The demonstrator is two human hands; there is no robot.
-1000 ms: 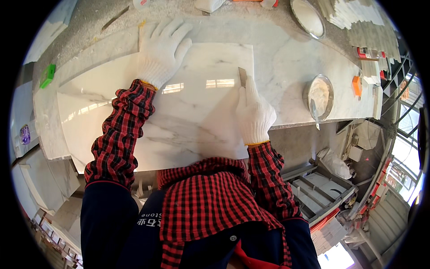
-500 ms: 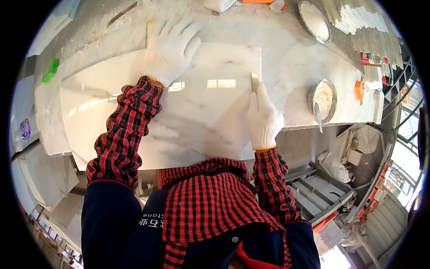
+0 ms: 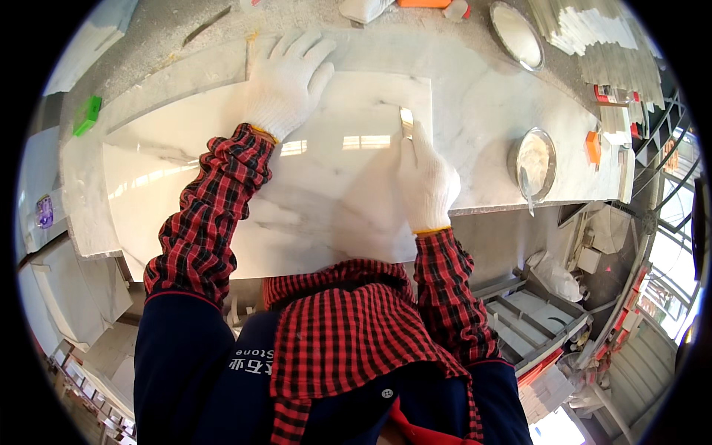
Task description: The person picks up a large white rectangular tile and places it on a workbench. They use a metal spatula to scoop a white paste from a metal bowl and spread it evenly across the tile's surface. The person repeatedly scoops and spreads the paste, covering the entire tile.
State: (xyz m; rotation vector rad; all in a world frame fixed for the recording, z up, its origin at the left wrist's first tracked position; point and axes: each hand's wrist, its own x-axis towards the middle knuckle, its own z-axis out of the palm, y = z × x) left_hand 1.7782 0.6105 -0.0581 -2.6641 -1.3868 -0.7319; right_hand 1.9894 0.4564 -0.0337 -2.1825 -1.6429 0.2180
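Note:
A polished white stone slab (image 3: pixel 319 222) with grey veining lies in front of me, reflecting bright windows. My left hand (image 3: pixel 289 85), in a white knit glove, rests flat across the slab's far edge with its fingers spread. In my gloved right hand (image 3: pixel 429 182) is a small scraper (image 3: pixel 406 122) with a flat, shiny metal blade. The blade points away from me over the slab's right part, a little inside its right edge. My closed fingers hide the scraper's handle, and whether the blade touches the stone I cannot tell.
A metal bowl of pale paste (image 3: pixel 535 159) with a spoon-like tool stands right of the slab. Farther back is another bowl (image 3: pixel 517 37) of white material. An orange block (image 3: pixel 592 147) sits at the right, a green block (image 3: pixel 87 116) at the left. Stacked strips (image 3: pixel 619 55) fill the far right.
My right hand has shifted left and slightly away from me with the scraper, bringing the blade in from the slab's right edge. My left hand stays nearly in place.

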